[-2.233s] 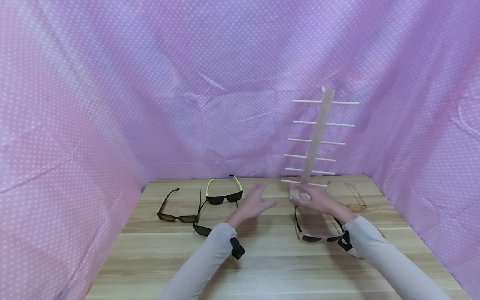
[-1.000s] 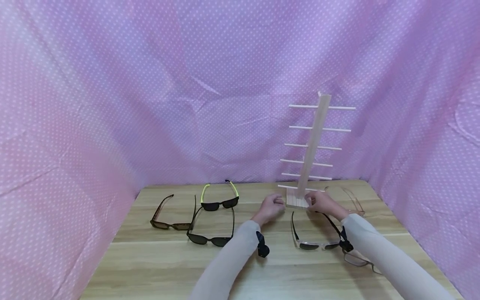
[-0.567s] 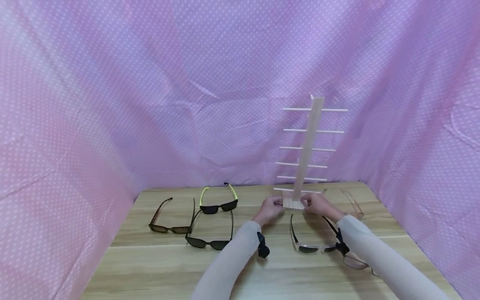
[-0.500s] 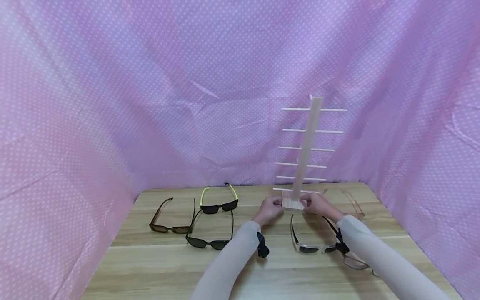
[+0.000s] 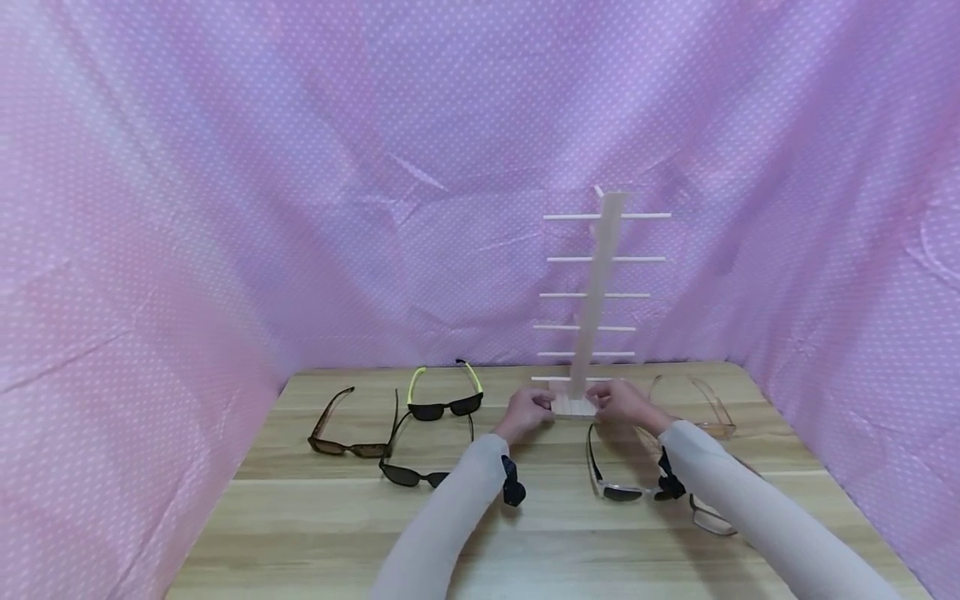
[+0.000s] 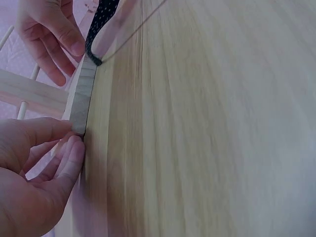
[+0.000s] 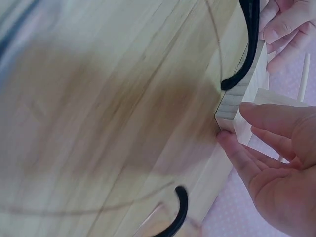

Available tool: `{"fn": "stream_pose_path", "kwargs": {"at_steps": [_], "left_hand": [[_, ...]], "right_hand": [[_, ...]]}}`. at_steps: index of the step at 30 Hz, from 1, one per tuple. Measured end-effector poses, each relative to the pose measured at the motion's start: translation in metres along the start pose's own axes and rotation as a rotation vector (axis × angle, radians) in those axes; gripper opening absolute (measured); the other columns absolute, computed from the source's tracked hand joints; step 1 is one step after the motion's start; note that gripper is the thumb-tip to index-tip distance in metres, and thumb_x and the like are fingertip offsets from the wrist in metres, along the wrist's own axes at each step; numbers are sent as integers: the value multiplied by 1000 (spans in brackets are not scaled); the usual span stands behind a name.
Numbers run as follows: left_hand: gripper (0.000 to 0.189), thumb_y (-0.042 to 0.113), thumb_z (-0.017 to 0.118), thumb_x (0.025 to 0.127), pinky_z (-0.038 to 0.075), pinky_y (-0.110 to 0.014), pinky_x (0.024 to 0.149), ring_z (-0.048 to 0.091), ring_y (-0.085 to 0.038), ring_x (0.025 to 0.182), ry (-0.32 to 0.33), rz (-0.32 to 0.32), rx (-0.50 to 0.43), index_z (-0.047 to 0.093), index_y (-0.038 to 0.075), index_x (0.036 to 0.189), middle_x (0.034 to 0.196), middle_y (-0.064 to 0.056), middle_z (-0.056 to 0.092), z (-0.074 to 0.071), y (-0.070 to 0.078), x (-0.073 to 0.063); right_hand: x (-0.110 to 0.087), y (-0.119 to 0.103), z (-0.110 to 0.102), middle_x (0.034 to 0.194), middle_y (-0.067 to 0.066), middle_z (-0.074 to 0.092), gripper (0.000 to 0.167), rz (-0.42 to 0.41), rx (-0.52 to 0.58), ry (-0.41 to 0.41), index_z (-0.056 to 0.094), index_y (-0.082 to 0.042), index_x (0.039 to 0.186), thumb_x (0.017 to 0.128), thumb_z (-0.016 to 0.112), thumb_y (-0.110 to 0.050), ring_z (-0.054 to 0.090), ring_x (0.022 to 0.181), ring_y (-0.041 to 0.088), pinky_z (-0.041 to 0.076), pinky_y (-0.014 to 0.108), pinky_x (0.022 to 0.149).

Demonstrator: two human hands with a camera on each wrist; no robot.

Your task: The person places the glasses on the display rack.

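Note:
A pale wooden glasses stand (image 5: 597, 292) with several thin white crossbars rises near the back of the table, leaning slightly to the right. My left hand (image 5: 527, 414) pinches the left end of its flat base (image 5: 573, 408), thumb and fingertips meeting at the corner in the left wrist view. At the base's other end my right hand (image 5: 626, 402) grips the corner between thumb and fingers, as the right wrist view shows. Sunglasses with black temples (image 5: 622, 493) lie just in front of the right hand, partly covered by the wrist; a black temple tip (image 7: 242, 74) reaches close to the base.
Brown sunglasses (image 5: 348, 448), yellow-templed sunglasses (image 5: 446, 408) and black sunglasses (image 5: 405, 477) lie on the left of the wooden table (image 5: 300, 533). Clear-framed glasses (image 5: 716, 429) and thin-framed glasses (image 5: 708, 525) lie on the right. Polka-dot cloth (image 5: 480, 167) hangs behind.
Both hands have come in to the base and taken hold of its two ends. The stand has shifted left along the table and turned a little. The glasses stay put.

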State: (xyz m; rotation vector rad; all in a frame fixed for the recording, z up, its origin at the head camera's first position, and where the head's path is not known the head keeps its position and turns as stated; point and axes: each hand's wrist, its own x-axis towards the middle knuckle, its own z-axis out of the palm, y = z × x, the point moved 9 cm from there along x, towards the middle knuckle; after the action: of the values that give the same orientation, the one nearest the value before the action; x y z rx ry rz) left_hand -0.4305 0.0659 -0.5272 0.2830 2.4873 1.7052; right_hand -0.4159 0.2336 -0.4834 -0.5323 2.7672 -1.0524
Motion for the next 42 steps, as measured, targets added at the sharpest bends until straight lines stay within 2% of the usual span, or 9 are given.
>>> {"fn": "stream_pose_path", "kwargs": {"at_steps": [7,12,15,18,25,29,33,37,42], "left_hand": [[41,-14,76,73,53,-19,66,61,-11,80,30,-45,2,75,-2,112,98,-16,74,-19,-9,-4],[44,-17,75,69,50,-17,63,61,-11,75,83,-74,10,76,-1,110,94,-17,75,-35,-11,-7],[45,-17,75,68,51,-18,64,62,-11,77,101,-86,25,77,0,110,95,-16,76,-43,-11,-8],[46,-18,72,69,51,-19,63,61,-11,79,104,-97,23,77,-1,111,98,-17,76,-50,-11,-9],[49,-19,68,69,48,-18,59,56,-11,79,129,-137,46,76,0,113,104,-16,76,-63,-11,-16],[48,-19,68,67,48,-17,59,58,-12,80,161,-121,91,77,-1,111,103,-17,77,-70,-10,-19],[45,-19,67,67,47,-18,55,60,-12,76,187,-101,113,78,-2,107,99,-18,77,-76,-9,-20],[45,-18,65,67,45,-18,51,62,-14,75,195,-103,113,78,-1,106,98,-18,77,-81,-10,-20],[45,-18,65,68,44,-18,51,63,-16,75,191,-119,127,78,0,108,101,-18,77,-84,-14,-22]], "right_hand": [[8,-15,12,114,35,69,43,-7,-7,-2,67,16,112,70,73,13,69,105,47,62,47,85],[17,-25,19,107,30,73,38,-40,-44,16,71,13,107,69,72,13,71,91,33,61,36,76],[22,-31,21,103,27,74,38,-47,-50,27,72,12,106,68,71,13,65,80,22,56,29,68],[26,-36,25,100,26,74,37,-47,-42,32,73,12,106,69,71,13,60,75,17,53,26,65],[34,-46,35,98,29,74,31,-88,-13,43,72,16,100,69,70,17,71,88,39,62,41,77],[37,-48,39,94,30,73,31,-100,6,56,72,16,98,68,68,19,70,84,38,62,39,74],[39,-53,40,98,33,72,31,-111,30,59,71,18,98,68,67,19,71,89,43,63,42,77],[41,-57,42,98,33,72,32,-131,12,59,71,17,99,67,68,18,71,89,44,62,39,75],[42,-59,46,99,31,73,32,-117,7,50,71,17,98,67,68,17,72,90,43,62,37,75]]}}
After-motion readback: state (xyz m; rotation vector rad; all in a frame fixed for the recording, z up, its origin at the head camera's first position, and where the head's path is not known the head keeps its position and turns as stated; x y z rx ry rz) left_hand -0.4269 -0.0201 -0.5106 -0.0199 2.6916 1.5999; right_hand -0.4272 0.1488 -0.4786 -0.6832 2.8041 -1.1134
